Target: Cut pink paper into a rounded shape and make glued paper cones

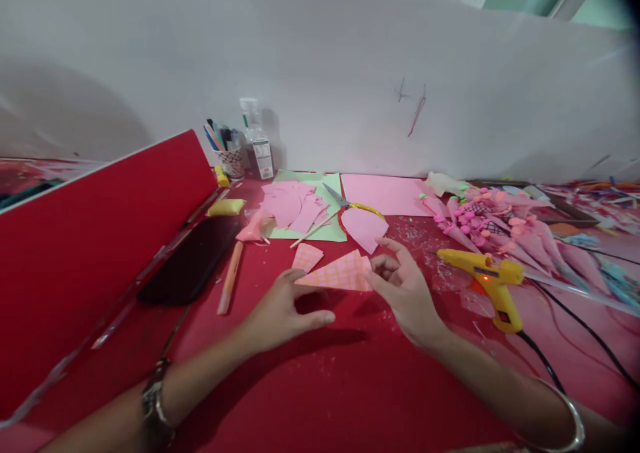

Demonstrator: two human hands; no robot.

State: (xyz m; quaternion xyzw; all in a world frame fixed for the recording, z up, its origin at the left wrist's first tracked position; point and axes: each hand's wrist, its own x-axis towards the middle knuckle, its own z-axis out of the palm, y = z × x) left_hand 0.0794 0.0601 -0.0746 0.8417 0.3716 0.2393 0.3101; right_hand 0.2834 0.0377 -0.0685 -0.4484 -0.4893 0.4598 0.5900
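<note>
A pink paper piece with an orange check pattern (343,271), wide at the right and narrowing to a point at the left, is between my hands above the red table. My right hand (407,296) pinches its wide right end between thumb and fingers. At the narrow tip is my left hand (283,310), its fingers touching or just behind the paper and its thumb stretched away. Just beyond lies a smaller checked piece (307,257). A plain pink cut piece (365,228) rests over the handles of the scissors (345,202).
A yellow glue gun (493,280) with a lit orange light and cable lies right, before a heap of pink paper cones (485,223). Pink scraps (295,203) cover a green sheet (333,233). A dark phone (193,266) and a red board (100,253) are left.
</note>
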